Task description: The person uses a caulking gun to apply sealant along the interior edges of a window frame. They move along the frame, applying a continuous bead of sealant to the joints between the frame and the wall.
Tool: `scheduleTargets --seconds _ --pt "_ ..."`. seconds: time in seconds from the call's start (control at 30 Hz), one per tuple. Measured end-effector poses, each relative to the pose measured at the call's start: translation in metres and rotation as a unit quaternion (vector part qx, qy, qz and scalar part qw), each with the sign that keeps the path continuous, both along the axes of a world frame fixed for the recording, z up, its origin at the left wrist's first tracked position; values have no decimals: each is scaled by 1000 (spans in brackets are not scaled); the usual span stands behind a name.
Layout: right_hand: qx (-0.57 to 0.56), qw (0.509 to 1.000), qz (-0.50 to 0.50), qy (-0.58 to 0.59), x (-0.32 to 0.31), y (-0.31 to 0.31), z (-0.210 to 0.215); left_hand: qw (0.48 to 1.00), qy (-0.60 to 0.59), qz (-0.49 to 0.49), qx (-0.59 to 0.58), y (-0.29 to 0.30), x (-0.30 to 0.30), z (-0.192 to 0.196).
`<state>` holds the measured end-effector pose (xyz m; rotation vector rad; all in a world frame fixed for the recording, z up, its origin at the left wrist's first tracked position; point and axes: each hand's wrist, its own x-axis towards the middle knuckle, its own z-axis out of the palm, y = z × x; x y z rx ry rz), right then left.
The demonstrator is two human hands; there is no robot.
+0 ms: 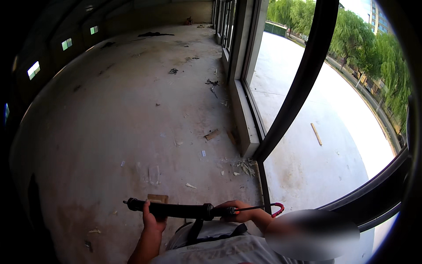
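A long black caulking gun point(182, 210) lies crosswise in front of my body, its narrow tip to the left. My left hand point(154, 216) supports the barrel from below near the tip, thumb up along its side and fingers curled beneath. At the rear end, my right hand point(234, 206) is closed round the grip, its fingers partly hidden by the gun. A thin rod sticks out behind that hand and ends in a red hook point(279, 209). A blurred patch covers the area beside my right forearm.
Close by on the right stands a dark metal frame point(303, 88) above a low sill point(243, 119). Wood scraps point(212, 134), crumpled debris point(246, 167) and a brown board point(158, 199) lie on the dusty concrete floor point(110, 114). Outside, a wooden strip point(316, 134) rests on pale paving.
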<state>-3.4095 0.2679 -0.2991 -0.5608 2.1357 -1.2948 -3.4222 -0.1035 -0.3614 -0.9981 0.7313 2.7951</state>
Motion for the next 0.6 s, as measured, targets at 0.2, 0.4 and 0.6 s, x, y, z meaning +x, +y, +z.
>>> scheduleTargets --seconds 0.2,0.4,0.6 --pt "-40 995 -82 50 -122 27 46 993 30 -111 -8 41 -203 47" --pt "-94 985 -147 16 -246 78 37 984 79 -161 6 100 -364 71" --pt "-98 988 -95 -73 -431 134 -3 986 124 -107 14 130 -493 80"
